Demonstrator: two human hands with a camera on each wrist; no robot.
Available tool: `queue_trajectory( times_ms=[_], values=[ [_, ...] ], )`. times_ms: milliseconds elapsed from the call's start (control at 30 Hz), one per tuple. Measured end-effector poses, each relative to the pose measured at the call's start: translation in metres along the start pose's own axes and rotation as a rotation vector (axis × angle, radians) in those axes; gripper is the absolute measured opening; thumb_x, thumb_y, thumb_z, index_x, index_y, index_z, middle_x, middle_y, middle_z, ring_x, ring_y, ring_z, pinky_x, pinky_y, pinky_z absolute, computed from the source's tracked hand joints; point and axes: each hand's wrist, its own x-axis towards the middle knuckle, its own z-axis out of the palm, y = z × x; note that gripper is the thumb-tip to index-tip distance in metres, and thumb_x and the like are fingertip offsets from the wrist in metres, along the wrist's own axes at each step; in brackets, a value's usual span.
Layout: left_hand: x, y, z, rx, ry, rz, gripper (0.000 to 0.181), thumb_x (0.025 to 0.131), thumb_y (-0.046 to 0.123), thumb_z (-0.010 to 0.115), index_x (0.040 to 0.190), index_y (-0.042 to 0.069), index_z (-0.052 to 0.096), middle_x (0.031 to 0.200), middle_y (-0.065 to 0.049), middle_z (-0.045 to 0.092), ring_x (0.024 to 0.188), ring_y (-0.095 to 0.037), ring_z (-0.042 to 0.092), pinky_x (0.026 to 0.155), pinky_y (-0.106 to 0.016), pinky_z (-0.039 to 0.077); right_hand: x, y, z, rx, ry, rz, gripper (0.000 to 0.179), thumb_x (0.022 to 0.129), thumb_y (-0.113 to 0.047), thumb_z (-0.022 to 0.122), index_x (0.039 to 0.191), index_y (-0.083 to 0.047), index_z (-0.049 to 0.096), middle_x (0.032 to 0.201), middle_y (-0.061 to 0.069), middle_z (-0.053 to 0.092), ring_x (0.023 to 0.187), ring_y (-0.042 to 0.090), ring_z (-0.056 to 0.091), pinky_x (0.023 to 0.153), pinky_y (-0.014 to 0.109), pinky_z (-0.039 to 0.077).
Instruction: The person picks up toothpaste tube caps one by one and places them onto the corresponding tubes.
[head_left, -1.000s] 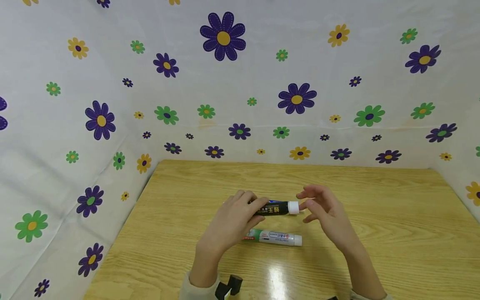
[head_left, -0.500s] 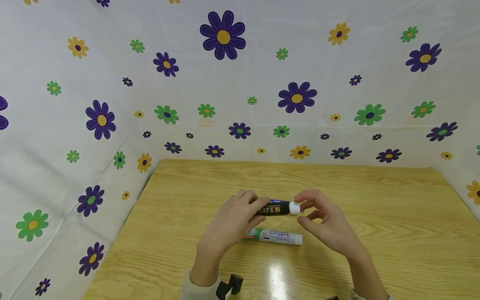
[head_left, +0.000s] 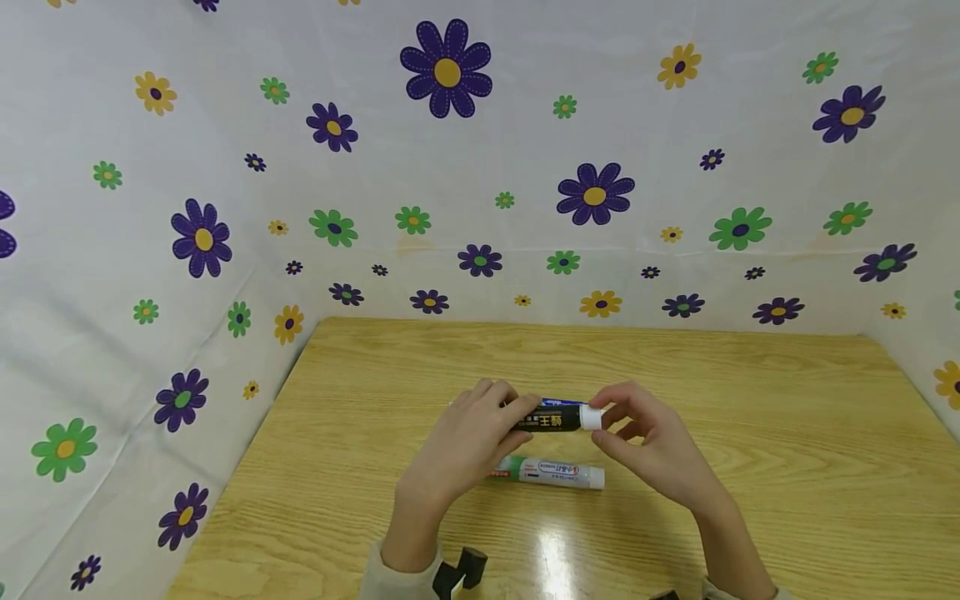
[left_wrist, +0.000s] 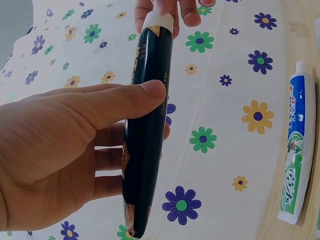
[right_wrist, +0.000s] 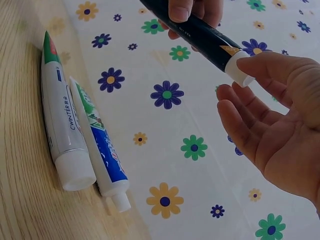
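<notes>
My left hand (head_left: 468, 446) grips a black toothpaste tube (head_left: 558, 417) with gold lettering, above the table. In the left wrist view the thumb lies across the front of the black tube (left_wrist: 146, 120) and the fingers wrap behind it. The tube's white cap (head_left: 590, 417) points right, toward my right hand (head_left: 660, 446). In the right wrist view the right thumb and index finger pinch the white cap (right_wrist: 239, 70), and the other fingers are loosely bent below it.
A white and green toothpaste tube (head_left: 558, 474) lies on the wooden table (head_left: 787, 433) nearer me. Behind the black tube lies a blue, green and white toothpaste tube (left_wrist: 300, 145), partly hidden in the head view. A flower-patterned cloth (head_left: 517, 125) stands around the table's back and sides.
The right hand's thumb and index finger have come together around the white cap; the fingers were spread beside it earlier. The left hand and black tube have hardly moved.
</notes>
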Motion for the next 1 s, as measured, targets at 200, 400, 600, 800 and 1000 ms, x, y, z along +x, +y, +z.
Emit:
queue_trajectory(
  times_ms=[200,400,600,800,1000],
  values=[
    [-0.0001,0.0003,-0.0007,0.015,-0.002,-0.001,0.036,0.093,0.027,0.071,0.128,0.022,0.063,0.106,0.000,0.061,0.097,-0.019,0.057,0.079,-0.036,0.052,0.0004,0.0000,-0.0007,0.009,-0.010,0.037,0.030,0.088,0.001,0.071,0.114,-0.012,0.061,0.102,0.003,0.065,0.085,0.015,0.064,0.068,0.029,0.055],
    [-0.0001,-0.0001,0.0002,0.024,-0.003,-0.001,0.035,0.093,0.027,0.070,0.127,0.021,0.063,0.105,0.000,0.060,0.098,-0.019,0.057,0.078,-0.036,0.052,0.0012,-0.0007,-0.0014,0.009,-0.020,0.067,0.028,0.089,-0.002,0.072,0.113,-0.012,0.062,0.101,0.003,0.064,0.085,0.016,0.063,0.067,0.030,0.054],
    [-0.0010,-0.0004,0.0006,0.028,0.007,-0.001,0.035,0.093,0.026,0.071,0.126,0.023,0.063,0.105,0.000,0.060,0.097,-0.019,0.056,0.077,-0.036,0.052,0.0014,-0.0021,-0.0010,-0.004,-0.026,0.094,0.023,0.091,-0.006,0.072,0.112,-0.011,0.063,0.096,0.003,0.065,0.084,0.015,0.063,0.066,0.029,0.053],
    [-0.0011,-0.0011,0.0003,0.039,0.017,0.010,0.034,0.093,0.025,0.071,0.126,0.023,0.064,0.104,0.000,0.061,0.093,-0.017,0.055,0.074,-0.033,0.051,0.0021,-0.0048,0.0005,0.011,-0.032,0.132,0.015,0.095,-0.011,0.067,0.110,-0.008,0.063,0.092,0.005,0.064,0.081,0.016,0.061,0.064,0.029,0.054],
    [-0.0004,-0.0010,-0.0001,0.042,0.017,0.018,0.034,0.092,0.025,0.072,0.126,0.021,0.065,0.105,0.000,0.061,0.094,-0.018,0.055,0.075,-0.034,0.051,0.0031,-0.0063,0.0023,0.038,-0.035,0.200,0.016,0.099,-0.015,0.062,0.109,-0.002,0.063,0.094,0.012,0.065,0.081,0.018,0.062,0.065,0.035,0.057]
  ],
)
